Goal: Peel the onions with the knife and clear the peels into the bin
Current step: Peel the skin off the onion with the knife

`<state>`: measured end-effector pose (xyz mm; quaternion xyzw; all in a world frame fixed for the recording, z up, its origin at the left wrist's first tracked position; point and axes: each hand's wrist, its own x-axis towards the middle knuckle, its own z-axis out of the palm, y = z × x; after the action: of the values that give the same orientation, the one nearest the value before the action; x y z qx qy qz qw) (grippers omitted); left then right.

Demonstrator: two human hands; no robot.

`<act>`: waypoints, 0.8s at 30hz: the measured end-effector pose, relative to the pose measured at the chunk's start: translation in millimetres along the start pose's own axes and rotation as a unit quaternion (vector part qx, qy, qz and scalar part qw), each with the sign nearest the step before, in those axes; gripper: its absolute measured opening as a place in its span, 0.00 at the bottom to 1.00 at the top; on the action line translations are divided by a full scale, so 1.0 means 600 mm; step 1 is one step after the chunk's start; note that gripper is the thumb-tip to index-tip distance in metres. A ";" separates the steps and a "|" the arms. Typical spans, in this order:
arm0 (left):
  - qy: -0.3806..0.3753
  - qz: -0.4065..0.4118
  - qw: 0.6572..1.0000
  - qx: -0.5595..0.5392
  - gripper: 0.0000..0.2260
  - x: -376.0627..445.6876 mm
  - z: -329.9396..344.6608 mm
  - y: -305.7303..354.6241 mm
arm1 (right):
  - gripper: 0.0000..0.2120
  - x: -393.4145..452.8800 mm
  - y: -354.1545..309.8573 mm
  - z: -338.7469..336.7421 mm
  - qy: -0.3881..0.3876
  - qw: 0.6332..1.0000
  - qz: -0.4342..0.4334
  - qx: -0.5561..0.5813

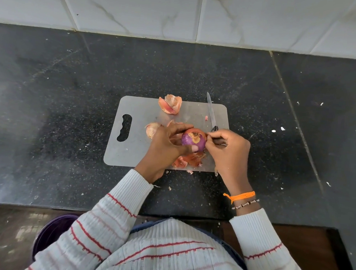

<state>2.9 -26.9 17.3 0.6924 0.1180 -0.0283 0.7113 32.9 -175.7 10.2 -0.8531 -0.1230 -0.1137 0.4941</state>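
Purple bin (49,234) sits nearest, on the floor well below the cutting board (129,150), so peels (189,158) swept off the board's near edge w/o care could miss it. Above the board, left hand (163,148) grips the onion (193,139), right hand (228,151) pinches skin at its side; a slip could roll it toward the knife (211,112) at the board's far right.

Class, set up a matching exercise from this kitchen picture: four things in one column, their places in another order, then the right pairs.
Things:
1. onion
2. knife
3. bin
4. orange thread

Places:
A. on the floor, below the counter edge
B. round the right wrist
C. held between both hands
D. lying on the board's right side

Pairs: 1-C, 2-D, 3-A, 4-B
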 end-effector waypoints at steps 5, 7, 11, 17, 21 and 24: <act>0.009 0.010 1.000 -0.007 0.25 0.004 0.003 0.006 | 0.08 -0.003 0.011 0.002 0.007 0.988 0.117 0.099; 0.014 0.005 1.000 -0.015 0.25 0.004 0.003 0.006 | 0.08 -0.004 0.008 0.003 0.013 0.983 0.129 0.133; 0.025 -0.008 0.999 -0.020 0.24 0.002 0.002 0.002 | 0.05 -0.006 -0.005 0.003 0.019 0.991 0.088 0.102; 0.007 -0.021 0.998 -0.054 0.24 -0.002 0.005 0.001 | 0.04 -0.006 -0.001 0.014 0.024 0.999 0.022 0.000; -0.010 -0.027 0.994 -0.104 0.22 -0.004 0.004 0.002 | 0.02 -0.006 0.016 0.016 0.019 0.998 0.039 -0.046; -0.031 -0.033 0.985 -0.167 0.20 -0.005 0.002 0.007 | 0.02 -0.010 0.025 0.010 -0.009 0.996 0.080 -0.049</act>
<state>0.8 -28.4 22.0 0.5586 0.1215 -0.0531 0.8188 32.3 -178.2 -6.7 -0.8843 -0.0534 -0.0721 0.4582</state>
